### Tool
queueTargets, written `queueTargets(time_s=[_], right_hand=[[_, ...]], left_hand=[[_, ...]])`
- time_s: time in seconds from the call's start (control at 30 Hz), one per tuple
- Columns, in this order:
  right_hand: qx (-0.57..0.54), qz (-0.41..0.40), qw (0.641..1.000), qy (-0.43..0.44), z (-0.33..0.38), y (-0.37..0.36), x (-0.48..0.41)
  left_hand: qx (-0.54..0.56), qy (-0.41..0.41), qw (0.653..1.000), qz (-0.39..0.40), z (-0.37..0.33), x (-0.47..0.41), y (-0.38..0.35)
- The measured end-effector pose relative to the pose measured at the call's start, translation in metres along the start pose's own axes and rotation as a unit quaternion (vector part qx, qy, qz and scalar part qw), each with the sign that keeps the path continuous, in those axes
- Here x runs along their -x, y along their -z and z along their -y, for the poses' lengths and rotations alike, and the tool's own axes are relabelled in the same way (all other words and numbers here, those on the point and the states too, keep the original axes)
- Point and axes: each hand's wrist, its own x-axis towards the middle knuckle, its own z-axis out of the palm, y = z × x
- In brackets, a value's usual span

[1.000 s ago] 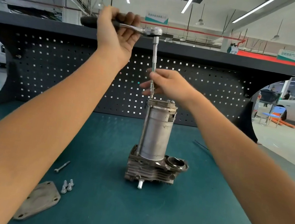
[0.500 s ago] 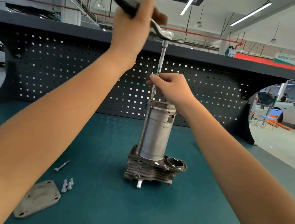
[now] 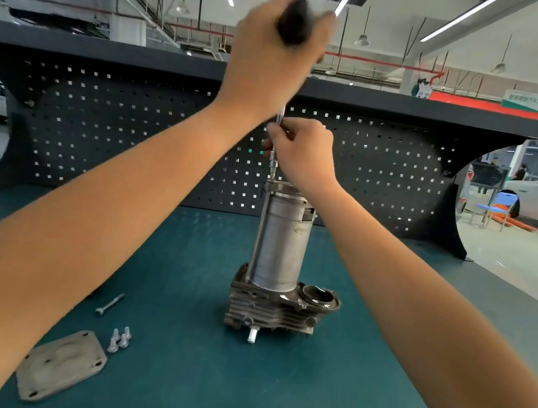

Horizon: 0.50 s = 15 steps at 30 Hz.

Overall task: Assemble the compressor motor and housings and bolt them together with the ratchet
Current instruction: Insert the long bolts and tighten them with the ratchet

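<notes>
The compressor stands upright mid-table: a silver motor cylinder [image 3: 281, 243] seated in a dark finned housing [image 3: 266, 310]. A thin ratchet extension [image 3: 272, 166] rises from the bolt at the cylinder's top left edge. My right hand [image 3: 302, 155] pinches that extension just above the cylinder. My left hand [image 3: 274, 56] grips the black ratchet handle [image 3: 295, 22] high above; the handle points toward me and is blurred, and the ratchet head is hidden behind the hand.
A flat metal cover plate [image 3: 61, 365] lies at the front left of the green mat, with three short bolts [image 3: 120, 340] beside it and one long bolt [image 3: 109, 304] farther back. A black pegboard [image 3: 115, 133] closes the table's rear.
My left hand has swung the ratchet handle from the left round toward me, over the extension. My right hand stays on the extension. The camera view has shifted slightly.
</notes>
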Motion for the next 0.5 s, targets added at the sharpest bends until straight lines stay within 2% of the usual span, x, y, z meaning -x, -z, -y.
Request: queueTargets(time_s=[0.07, 0.13, 0.17, 0.23, 0.27, 0.33, 0.43, 0.5], right_hand=[[-0.042, 0.007, 0.999, -0.014, -0.002, 0.004, 0.002], [-0.136, 0.053, 0.987, -0.063, -0.004, 0.012, 0.002], [-0.174, 0.078, 0.978, -0.082, -0.005, 0.015, 0.001], [-0.182, 0.121, 0.971, -0.1, -0.008, 0.017, 0.0], [-0.174, 0.144, 0.968, -0.107, -0.01, 0.016, 0.0], [-0.188, 0.19, 0.955, -0.126, -0.013, 0.016, 0.004], [-0.224, 0.215, 0.941, -0.135, -0.016, 0.019, 0.006], [-0.23, 0.204, 0.943, -0.125, -0.017, 0.019, 0.007]], left_hand=[[0.009, -0.03, 1.0, 0.004, -0.005, 0.003, -0.001], [0.156, 0.049, 0.985, -0.047, -0.002, -0.003, 0.003], [0.25, 0.111, 0.958, -0.085, 0.002, -0.007, 0.006], [0.423, 0.229, 0.863, -0.155, 0.015, -0.014, 0.01], [0.482, 0.27, 0.813, -0.182, 0.022, -0.017, 0.013], [0.54, 0.327, 0.745, -0.216, 0.034, -0.023, 0.015], [0.567, 0.379, 0.696, -0.226, 0.043, -0.033, 0.013], [0.564, 0.393, 0.695, -0.211, 0.046, -0.037, 0.01]])
